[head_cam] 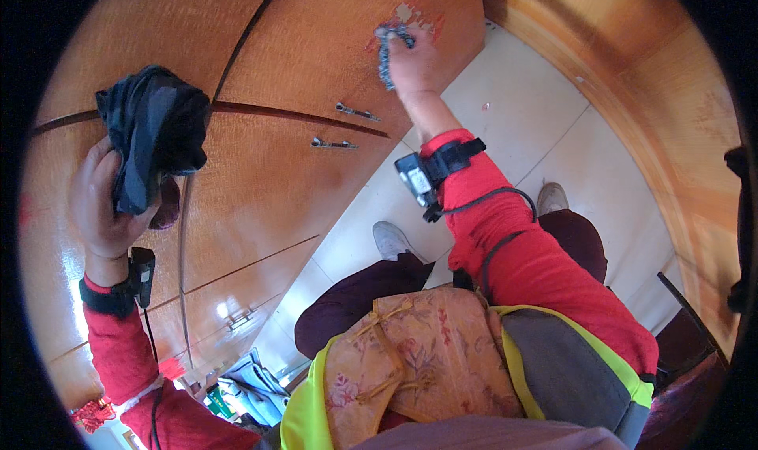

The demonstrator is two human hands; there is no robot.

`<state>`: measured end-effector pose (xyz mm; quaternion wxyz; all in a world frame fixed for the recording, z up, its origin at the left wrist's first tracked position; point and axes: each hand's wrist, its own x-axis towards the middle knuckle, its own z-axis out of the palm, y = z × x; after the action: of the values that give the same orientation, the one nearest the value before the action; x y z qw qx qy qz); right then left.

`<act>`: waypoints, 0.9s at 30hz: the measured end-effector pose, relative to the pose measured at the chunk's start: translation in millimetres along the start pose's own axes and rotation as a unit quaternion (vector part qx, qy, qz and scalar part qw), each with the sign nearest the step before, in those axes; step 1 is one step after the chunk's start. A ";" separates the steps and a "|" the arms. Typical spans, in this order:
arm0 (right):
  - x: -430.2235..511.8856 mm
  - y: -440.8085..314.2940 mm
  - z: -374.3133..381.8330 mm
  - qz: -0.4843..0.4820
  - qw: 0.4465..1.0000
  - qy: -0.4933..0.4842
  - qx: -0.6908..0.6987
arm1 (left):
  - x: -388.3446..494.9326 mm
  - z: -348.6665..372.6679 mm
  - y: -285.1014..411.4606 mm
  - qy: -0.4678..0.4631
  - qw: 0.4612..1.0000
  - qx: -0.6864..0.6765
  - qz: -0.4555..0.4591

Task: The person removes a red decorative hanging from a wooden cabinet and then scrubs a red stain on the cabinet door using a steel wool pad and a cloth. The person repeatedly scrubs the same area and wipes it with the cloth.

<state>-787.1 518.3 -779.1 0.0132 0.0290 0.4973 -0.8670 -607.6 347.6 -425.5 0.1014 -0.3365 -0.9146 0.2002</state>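
Note:
On the left, my left hand [98, 204] is closed around a bunched dark cloth [157, 130], held up in front of the wooden cabinet. A small dark purplish rounded thing [166, 204] shows beside those fingers; what it is I cannot tell. My right hand [417, 62] grips a grey, mottled scrubbing pad or cloth [385, 59] against a cabinet door [308, 41]. Just beyond its fingers is a rough patch [405, 15] of red and pale residue on the wood. The right hand is slightly blurred.
Two metal handles [357, 112] [334, 144] stick out from neighbouring doors. Pale floor tiles [533, 106] lie below, with my shoes [391, 240] on them. A curved-looking wooden panel [663, 95] stands at right. Folded blue fabric [251, 385] lies at lower left. Cabled devices are strapped to both wrists.

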 end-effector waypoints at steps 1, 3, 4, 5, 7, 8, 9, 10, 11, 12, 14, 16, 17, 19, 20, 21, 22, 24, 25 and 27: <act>4.1 -0.6 -1.6 0.043 0.999 0.016 0.008 | 0.1 1.2 -1.4 0.001 1.000 -0.017 -0.003; 4.4 2.9 2.7 -0.030 0.998 0.035 -0.049 | 1.1 2.5 -3.7 0.008 1.000 -0.023 -0.002; 0.5 7.4 8.5 -0.109 0.986 0.055 -0.113 | 1.1 2.9 -3.0 0.011 1.000 -0.018 -0.004; -1.3 11.1 11.5 -0.177 0.967 0.034 -0.179 | 0.5 3.8 -1.3 0.013 1.000 -0.014 -0.007; 5.5 16.9 13.9 -0.121 0.986 0.074 -0.087 | 1.6 3.3 -0.2 0.018 1.000 -0.016 -0.005; 11.5 18.6 11.1 -0.061 0.994 0.072 -0.053 | 2.6 2.6 -0.2 0.022 1.000 -0.020 -0.003; 13.0 21.2 7.2 0.003 0.995 0.100 -0.027 | 3.1 2.2 0.4 0.020 1.000 -0.011 0.000; 15.9 22.5 2.0 0.028 0.995 0.094 -0.027 | 3.9 1.7 0.4 0.019 1.000 -0.009 0.005; 17.2 24.0 0.5 0.000 0.996 0.078 -0.034 | 5.1 1.8 -0.3 0.014 1.000 -0.009 0.000; 17.3 24.7 -2.1 -0.028 0.995 0.081 -0.050 | 5.6 1.8 -0.1 0.016 1.000 -0.004 0.006; 18.6 23.5 -4.6 -0.052 0.993 0.069 -0.081 | 6.0 3.3 0.1 0.016 1.000 -0.002 -0.002; 19.5 19.8 -6.2 -0.041 0.993 0.038 -0.107 | 5.7 4.7 0.8 0.021 1.000 -0.001 -0.001; 19.1 17.7 -6.7 -0.025 0.992 0.030 -0.117 | 5.6 5.2 1.0 0.022 1.000 -0.001 -0.001; 19.4 12.9 -7.6 0.008 0.992 0.018 -0.128 | 6.0 5.6 1.3 0.020 1.000 -0.009 -0.003; 19.6 10.8 -7.6 -0.001 0.991 0.020 -0.134 | 6.3 5.5 1.4 0.020 1.000 -0.018 -0.005; 19.3 8.9 -7.5 -0.009 0.990 0.023 -0.140 | 6.7 5.1 1.9 0.016 1.000 -0.015 -0.006; 19.0 7.2 -7.3 -0.017 0.989 0.025 -0.147 | 7.1 4.5 2.1 0.013 1.000 -0.017 -0.007; 17.7 4.6 -5.9 -0.046 0.984 0.045 -0.164 | 8.2 2.9 2.5 0.009 1.000 -0.018 -0.005; 17.1 3.4 -5.3 -0.059 0.982 0.054 -0.172 | 8.3 1.6 2.8 0.007 1.000 -0.018 -0.001; 16.0 2.4 -4.7 -0.071 0.978 0.068 -0.186 | 8.2 0.0 3.4 0.001 1.000 -0.013 0.001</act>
<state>-802.7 521.2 -784.5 -0.0768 0.0495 0.6504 -0.7540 -611.8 355.3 -426.5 0.0978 -0.3387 -0.9168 0.1877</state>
